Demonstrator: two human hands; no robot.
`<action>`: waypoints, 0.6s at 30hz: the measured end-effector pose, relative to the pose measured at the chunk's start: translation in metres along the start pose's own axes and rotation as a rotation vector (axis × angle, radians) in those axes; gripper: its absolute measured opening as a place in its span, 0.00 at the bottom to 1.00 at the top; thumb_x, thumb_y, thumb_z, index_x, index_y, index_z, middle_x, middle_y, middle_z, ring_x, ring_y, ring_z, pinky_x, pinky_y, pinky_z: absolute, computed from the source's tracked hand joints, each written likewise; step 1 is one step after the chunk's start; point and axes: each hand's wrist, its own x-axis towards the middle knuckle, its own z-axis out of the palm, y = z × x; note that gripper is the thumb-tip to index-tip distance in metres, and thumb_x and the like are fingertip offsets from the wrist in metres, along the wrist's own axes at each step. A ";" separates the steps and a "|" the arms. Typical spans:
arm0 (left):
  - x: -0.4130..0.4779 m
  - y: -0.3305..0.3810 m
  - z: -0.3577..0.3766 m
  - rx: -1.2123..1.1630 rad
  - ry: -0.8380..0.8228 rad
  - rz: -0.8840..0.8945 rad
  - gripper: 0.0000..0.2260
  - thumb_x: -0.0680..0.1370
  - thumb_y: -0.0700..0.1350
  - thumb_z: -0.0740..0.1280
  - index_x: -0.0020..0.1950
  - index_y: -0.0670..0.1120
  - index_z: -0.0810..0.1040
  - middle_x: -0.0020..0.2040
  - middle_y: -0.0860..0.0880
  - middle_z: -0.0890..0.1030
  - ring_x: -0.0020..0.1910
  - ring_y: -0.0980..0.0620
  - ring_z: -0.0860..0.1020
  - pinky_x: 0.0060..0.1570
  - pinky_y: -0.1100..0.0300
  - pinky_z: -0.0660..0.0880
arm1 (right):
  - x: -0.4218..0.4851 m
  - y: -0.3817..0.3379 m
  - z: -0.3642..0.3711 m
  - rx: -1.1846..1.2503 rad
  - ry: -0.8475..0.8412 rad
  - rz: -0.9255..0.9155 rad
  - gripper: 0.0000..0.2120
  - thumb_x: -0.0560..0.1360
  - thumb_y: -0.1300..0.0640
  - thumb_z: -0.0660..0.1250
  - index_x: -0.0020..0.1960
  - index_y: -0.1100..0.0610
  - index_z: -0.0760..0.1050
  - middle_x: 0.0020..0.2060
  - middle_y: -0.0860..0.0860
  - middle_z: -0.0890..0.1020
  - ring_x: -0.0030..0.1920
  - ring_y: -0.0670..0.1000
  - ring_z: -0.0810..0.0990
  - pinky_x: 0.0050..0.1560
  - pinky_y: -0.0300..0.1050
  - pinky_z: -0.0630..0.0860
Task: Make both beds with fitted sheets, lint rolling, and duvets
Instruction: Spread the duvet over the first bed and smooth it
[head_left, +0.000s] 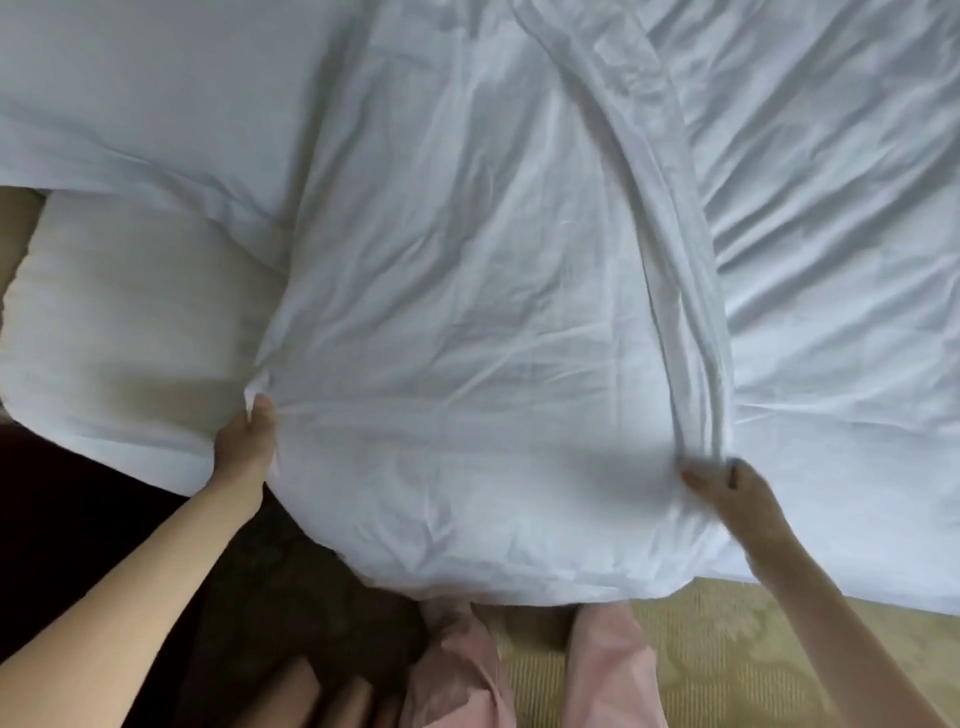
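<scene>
One bed, sheeted in creased white, spreads beyond both grips. One white duvet lies folded between them, its near edge hanging above two pink trouser legs. The left grip pinches the duvet's corner, and the right grip clutches its bunched fold.

Pink trousers, yellow patterned surface, dark floor
</scene>
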 end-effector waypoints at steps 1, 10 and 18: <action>-0.002 0.001 -0.004 -0.061 -0.009 0.013 0.24 0.81 0.58 0.54 0.70 0.45 0.69 0.64 0.45 0.74 0.61 0.44 0.73 0.63 0.51 0.70 | 0.001 -0.008 -0.003 0.060 0.002 -0.017 0.15 0.74 0.56 0.71 0.49 0.68 0.74 0.39 0.57 0.77 0.38 0.53 0.74 0.36 0.46 0.69; 0.013 0.003 -0.023 0.175 -0.046 0.106 0.24 0.82 0.56 0.52 0.67 0.40 0.72 0.62 0.38 0.75 0.60 0.38 0.74 0.59 0.47 0.72 | 0.015 -0.043 0.009 -0.074 0.189 0.030 0.12 0.80 0.53 0.61 0.50 0.63 0.73 0.42 0.61 0.75 0.43 0.57 0.73 0.42 0.47 0.66; 0.040 0.070 -0.031 0.096 -0.234 0.037 0.19 0.81 0.59 0.54 0.49 0.51 0.80 0.52 0.47 0.81 0.54 0.45 0.78 0.58 0.50 0.73 | 0.030 -0.121 0.006 -0.053 0.235 -0.099 0.30 0.69 0.55 0.75 0.67 0.59 0.67 0.55 0.61 0.79 0.55 0.62 0.77 0.52 0.50 0.73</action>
